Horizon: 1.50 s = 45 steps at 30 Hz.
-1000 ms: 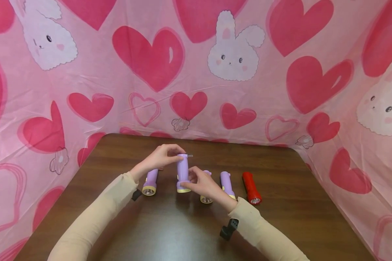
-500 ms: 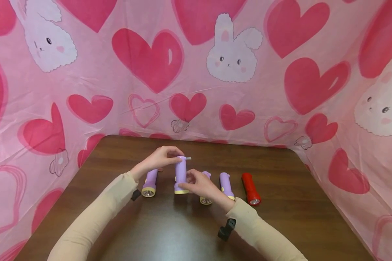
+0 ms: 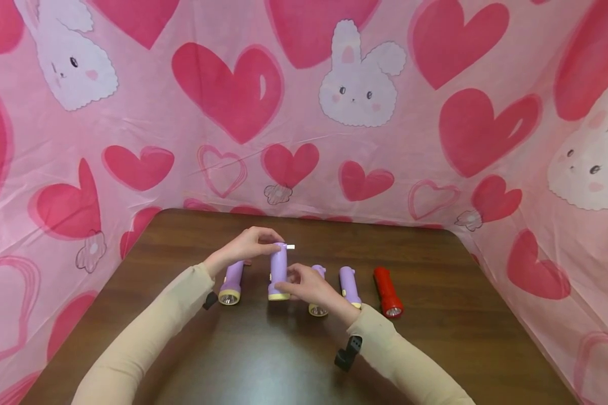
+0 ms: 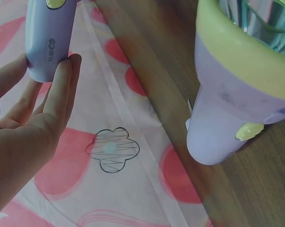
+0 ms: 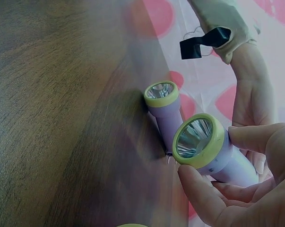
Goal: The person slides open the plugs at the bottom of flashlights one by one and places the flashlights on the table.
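Observation:
A purple flashlight (image 3: 278,270) with a yellow lens ring stands upright just above the brown table (image 3: 284,360). My left hand (image 3: 273,243) pinches its top end, where a small white piece (image 3: 290,246) sticks out sideways. My right hand (image 3: 290,284) grips its lower, lens end. In the left wrist view my left hand's fingers (image 4: 62,90) curl round the flashlight's tail (image 4: 50,38). The right wrist view shows the lens (image 5: 195,138) between my right hand's thumb and fingers (image 5: 199,198).
Three more purple flashlights lie on the table: one to the left (image 3: 231,282), one partly behind my right hand (image 3: 317,309), and one further right (image 3: 351,286). A red flashlight (image 3: 388,291) lies at the right end. Pink heart-and-bunny cloth (image 3: 304,112) walls the table.
Almost nothing differs. Both hands keep their hold on the upright flashlight, which sits slightly lower and further left in view.

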Available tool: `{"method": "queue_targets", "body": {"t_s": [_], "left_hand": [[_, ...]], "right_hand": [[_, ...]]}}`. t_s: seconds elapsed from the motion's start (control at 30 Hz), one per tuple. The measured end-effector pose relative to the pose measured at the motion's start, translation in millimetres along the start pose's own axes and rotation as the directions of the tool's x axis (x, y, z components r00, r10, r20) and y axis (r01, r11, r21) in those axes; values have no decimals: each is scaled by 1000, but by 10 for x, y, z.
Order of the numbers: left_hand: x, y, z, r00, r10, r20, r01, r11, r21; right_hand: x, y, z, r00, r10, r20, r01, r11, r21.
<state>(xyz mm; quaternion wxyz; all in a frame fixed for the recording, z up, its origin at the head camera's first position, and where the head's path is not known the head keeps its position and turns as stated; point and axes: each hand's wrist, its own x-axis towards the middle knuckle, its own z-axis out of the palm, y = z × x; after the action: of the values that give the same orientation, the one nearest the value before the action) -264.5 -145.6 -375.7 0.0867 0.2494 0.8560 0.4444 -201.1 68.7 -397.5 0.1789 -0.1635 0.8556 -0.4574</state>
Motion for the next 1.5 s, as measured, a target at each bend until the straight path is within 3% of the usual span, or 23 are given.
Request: {"method": "queue_targets", "body": {"t_s": [0.53, 0.77, 1.2, 1.5], "left_hand": [[46, -85, 25, 1000, -9, 23, 8, 1000, 23], [57, -110, 54, 996, -76, 44, 76, 997, 11], [94, -166, 82, 988, -142, 56, 142, 990, 11], [96, -191, 91, 988, -138, 69, 137, 990, 25]], "right_hand": [[48, -2, 27, 998, 56, 36, -56, 998, -13], [60, 11, 54, 996, 79, 47, -78, 996, -31], [110, 19, 96, 991, 123, 50, -123, 992, -7], [116, 17, 114, 991, 127, 44, -127, 992, -4]]}}
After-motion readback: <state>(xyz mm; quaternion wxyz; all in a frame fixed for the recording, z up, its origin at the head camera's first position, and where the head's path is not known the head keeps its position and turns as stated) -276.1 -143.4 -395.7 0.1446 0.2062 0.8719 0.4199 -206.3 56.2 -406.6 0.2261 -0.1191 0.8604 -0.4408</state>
